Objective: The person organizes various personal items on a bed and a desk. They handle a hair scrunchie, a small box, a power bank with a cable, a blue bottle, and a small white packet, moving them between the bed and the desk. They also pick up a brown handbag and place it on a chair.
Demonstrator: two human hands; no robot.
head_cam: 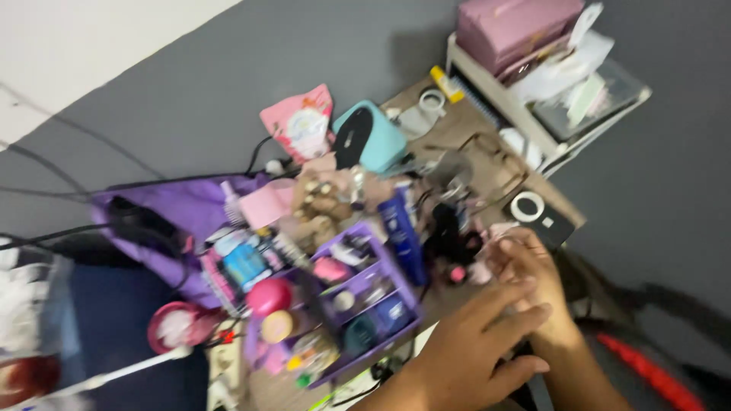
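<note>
left hand (472, 342): fingers were spread flat, holding nothing, lying over the right
right hand (529, 278): grip too blurry to tell
purple organizer (381, 278): sat at 9 o'clock from both hands

The small wooden tabletop (472, 133) is crowded almost edge to edge. A purple plastic compartment organiser (365, 293) full of small jars fills the near-left part, with a tall dark blue tube (401, 232) leaning against its far side. Behind them a teal rounded case (371, 137) and a pink printed pouch (301, 122) block the far-left edge. A white shelf rack (533, 99) bearing a pink box (510, 27) closes the far-right end. The left hand (472, 346) and right hand (529, 285) overlap at the near-right corner (the picture is blurred there). Bare wood shows only in a patch between the teal case and the rack. The grey floor (670, 183) to the right lies open.
</note>
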